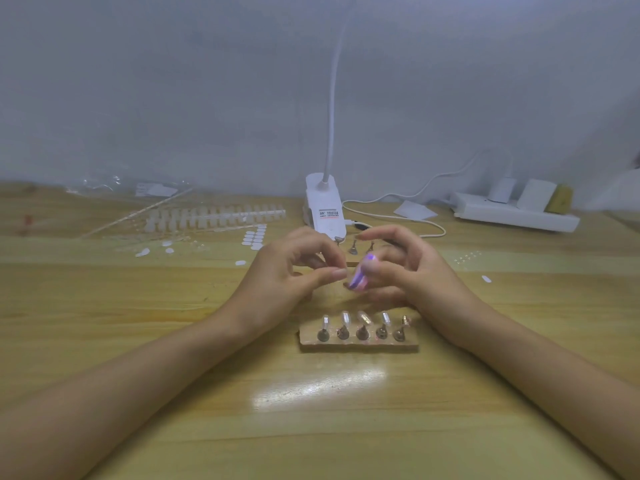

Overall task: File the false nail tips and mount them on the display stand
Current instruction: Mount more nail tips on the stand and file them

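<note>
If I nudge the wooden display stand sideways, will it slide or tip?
It likely slides rather than tips: the display stand is a low, flat block on the glossy table. It is small and thin, so probably light. The nail tips perch atop small holders and could shake loose if jolted.

The tabletop was pale yellowish wood with streaky grain in long plank bands. The nail file showed purple, white and pink stripes. The display stand had a tan base with dark metallic cones, carrying translucent whitish false nail tips. The clip lamp was white with a red-and-dark printed label. The power strip was white, a yellow block on it.
</note>
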